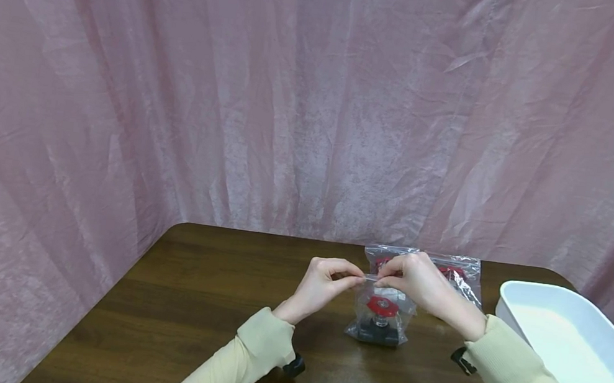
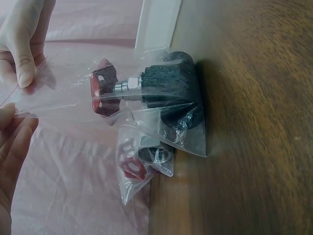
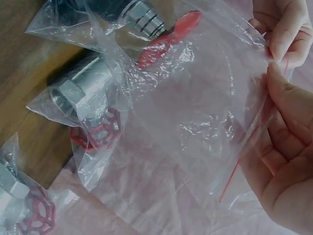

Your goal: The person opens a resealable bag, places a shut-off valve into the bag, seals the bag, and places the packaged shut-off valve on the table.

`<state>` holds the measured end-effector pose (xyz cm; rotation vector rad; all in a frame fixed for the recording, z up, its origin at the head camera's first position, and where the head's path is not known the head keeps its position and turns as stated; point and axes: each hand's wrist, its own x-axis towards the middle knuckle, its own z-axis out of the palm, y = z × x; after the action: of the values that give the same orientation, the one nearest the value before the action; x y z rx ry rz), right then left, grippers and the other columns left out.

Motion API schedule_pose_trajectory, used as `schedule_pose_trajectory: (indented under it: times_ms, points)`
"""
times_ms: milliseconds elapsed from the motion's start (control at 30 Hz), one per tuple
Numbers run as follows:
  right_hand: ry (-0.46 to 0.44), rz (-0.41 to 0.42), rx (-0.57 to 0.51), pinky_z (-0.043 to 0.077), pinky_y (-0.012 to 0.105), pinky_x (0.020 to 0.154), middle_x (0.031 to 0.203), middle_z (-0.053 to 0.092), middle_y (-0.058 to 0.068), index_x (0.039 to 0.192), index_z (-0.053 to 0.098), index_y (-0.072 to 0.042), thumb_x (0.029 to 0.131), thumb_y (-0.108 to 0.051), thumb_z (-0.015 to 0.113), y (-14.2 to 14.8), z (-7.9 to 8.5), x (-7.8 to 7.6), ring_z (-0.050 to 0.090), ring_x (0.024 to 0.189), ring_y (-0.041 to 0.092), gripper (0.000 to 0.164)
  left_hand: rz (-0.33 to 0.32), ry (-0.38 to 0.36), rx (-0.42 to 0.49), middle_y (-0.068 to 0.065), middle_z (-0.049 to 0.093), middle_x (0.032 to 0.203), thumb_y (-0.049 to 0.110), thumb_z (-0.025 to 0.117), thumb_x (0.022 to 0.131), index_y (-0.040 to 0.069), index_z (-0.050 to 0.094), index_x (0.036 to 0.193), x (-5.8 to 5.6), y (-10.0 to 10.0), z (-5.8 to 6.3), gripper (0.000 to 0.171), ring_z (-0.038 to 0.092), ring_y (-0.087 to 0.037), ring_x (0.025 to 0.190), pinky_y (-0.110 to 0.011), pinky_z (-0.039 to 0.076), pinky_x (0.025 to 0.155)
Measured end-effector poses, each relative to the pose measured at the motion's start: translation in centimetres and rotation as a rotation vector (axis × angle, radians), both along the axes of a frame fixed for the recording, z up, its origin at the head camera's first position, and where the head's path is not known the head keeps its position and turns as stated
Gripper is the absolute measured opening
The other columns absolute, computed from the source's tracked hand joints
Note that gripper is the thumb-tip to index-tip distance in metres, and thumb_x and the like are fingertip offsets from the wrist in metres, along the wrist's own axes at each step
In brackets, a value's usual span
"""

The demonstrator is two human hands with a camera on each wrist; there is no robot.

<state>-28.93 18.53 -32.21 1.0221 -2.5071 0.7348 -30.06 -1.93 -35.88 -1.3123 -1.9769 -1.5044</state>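
Note:
A clear zip bag (image 1: 403, 319) stands upright on the table, holding a valve with a black body (image 1: 377, 332) and a red handwheel (image 1: 382, 306). My left hand (image 1: 328, 284) pinches the bag's top edge between thumb and fingertips. Close beside it, my right hand (image 1: 422, 283) pinches the same edge. In the right wrist view, a red zip line (image 3: 230, 178) runs along the bag's mouth near the right hand's fingers. Above the handwheel the plastic (image 2: 61, 93) is stretched up toward both hands.
Behind stand more zip bags (image 1: 470, 268) with metal valves; a silver one (image 3: 88, 85) with a red handwheel shows in the right wrist view. A white tub (image 1: 516, 285) sits at the table's right. A pink curtain (image 1: 316, 105) hangs behind the wooden table (image 1: 205, 305).

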Motion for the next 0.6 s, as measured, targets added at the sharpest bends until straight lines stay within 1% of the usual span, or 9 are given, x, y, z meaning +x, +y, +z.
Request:
schedule_pose_trajectory:
  times_ms: [200,400,467,600]
  points:
    - [-0.009,-0.025,0.001,0.044,0.021,0.048,0.066,0.062,-0.01,0.07,0.072,-0.013,0.071,-0.008,0.076,-0.01,0.26,0.23,0.052,0.055,-0.001,0.007,0.0,-0.002,-0.001,-0.013,0.065,0.079,-0.008,0.064,0.079,-0.006,0.067,0.086,0.07,0.11,0.13,0.008,0.06,-0.03,0.062,-0.033,0.05,0.055]
    - [-0.023,-0.001,0.0,0.045,0.021,0.049,0.068,0.063,-0.009,0.072,0.072,-0.008,0.075,-0.01,0.074,0.09,0.26,0.22,0.053,0.056,0.0,0.004,-0.005,-0.021,-0.003,-0.014,0.065,0.08,-0.008,0.064,0.079,-0.007,0.067,0.086,0.19,0.09,0.2,0.008,0.06,-0.03,0.063,-0.031,0.05,0.056]
    - [-0.023,0.001,0.003,0.045,0.021,0.05,0.068,0.063,-0.01,0.072,0.072,-0.008,0.075,-0.009,0.073,0.1,0.25,0.23,0.054,0.057,0.0,0.004,0.0,-0.02,-0.004,-0.014,0.065,0.08,-0.008,0.064,0.079,-0.006,0.067,0.086,0.2,0.09,0.23,0.008,0.061,-0.029,0.063,-0.03,0.05,0.056]
    - [-0.001,-0.009,0.012,0.045,0.021,0.051,0.068,0.062,-0.011,0.072,0.071,-0.011,0.074,-0.007,0.074,0.05,0.23,0.19,0.053,0.057,0.0,0.005,0.003,-0.014,-0.001,-0.014,0.065,0.08,-0.009,0.064,0.079,-0.006,0.068,0.086,0.25,0.09,0.31,0.008,0.061,-0.027,0.063,-0.033,0.05,0.055]
